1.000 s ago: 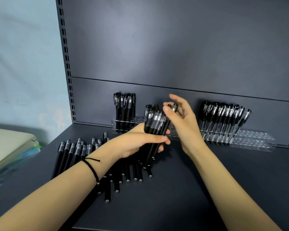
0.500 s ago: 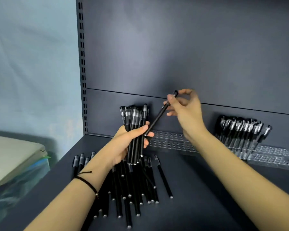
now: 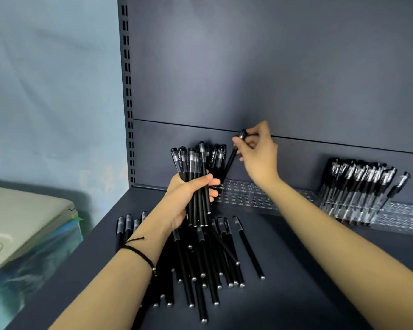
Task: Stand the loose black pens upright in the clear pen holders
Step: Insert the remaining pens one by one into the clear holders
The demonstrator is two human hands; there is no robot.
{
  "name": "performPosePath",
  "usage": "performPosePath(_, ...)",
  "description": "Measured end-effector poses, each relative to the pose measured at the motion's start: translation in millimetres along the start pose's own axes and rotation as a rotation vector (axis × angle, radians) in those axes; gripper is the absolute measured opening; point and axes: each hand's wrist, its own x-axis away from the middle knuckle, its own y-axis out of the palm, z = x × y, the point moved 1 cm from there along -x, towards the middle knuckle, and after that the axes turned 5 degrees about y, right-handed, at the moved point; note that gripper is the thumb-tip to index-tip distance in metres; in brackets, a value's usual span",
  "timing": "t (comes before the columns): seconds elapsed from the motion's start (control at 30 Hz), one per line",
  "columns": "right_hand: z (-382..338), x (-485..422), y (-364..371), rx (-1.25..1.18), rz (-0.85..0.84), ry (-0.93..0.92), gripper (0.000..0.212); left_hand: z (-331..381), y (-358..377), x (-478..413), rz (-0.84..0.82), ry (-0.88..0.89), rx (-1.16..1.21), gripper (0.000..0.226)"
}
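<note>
**One pen poised over the clear rack**

While the left hand [image 3: 188, 198] wraps its fingers tightly around a bundle of pens [image 3: 197, 177], the right hand [image 3: 258, 153] pinches a single pen [image 3: 233, 156] near its cap, tip slanting down toward the clear holder [image 3: 246, 195]. More loose pens [image 3: 210, 263] lie scattered on the dark shelf [image 3: 308, 282]. Farther right, another holder [image 3: 401, 216] carries a row of standing pens [image 3: 360, 184].

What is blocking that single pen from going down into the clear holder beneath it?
Nothing visible. The right hand holds the single pen tilted, its lower tip just above the clear holder. The left hand with its pen bundle sits beside that path, not across it.
</note>
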Motion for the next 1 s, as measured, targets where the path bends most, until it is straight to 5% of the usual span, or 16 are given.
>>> performPosePath(0.17,18.4,18.5,12.6,0.18,-0.169,-0.044,0.021,-0.3,-1.6,0.4,0.033,0.015,0.063,0.022)
performPosePath(0.33,-1.7,21.2,5.2,0.244,-0.002,-0.089,0.029,-2.7,-1.0,-0.7,0.014,0.014,0.035,0.023)
performPosePath(0.47,-18.6,27.1,7.2,0.119,-0.178,-0.132,0.016,-3.1,0.5,0.6,-0.037,0.024,0.011,0.025)
performPosePath(0.6,-24.6,27.2,9.1,-0.144,-0.304,0.078,0.01,-2.3,1.8,2.4,-0.072,0.03,0.014,0.027)
performPosePath(0.83,-14.6,8.0,-8.6,-0.225,0.116,0.101,0.012,-8.1,-1.5,-4.9,0.102,0.006,0.027,0.015)
performPosePath(1.0,-7.7,8.4,-8.0,-0.063,0.13,-0.032,0.015,-9.4,-4.3,-5.8,0.121,0.004,0.007,0.021)
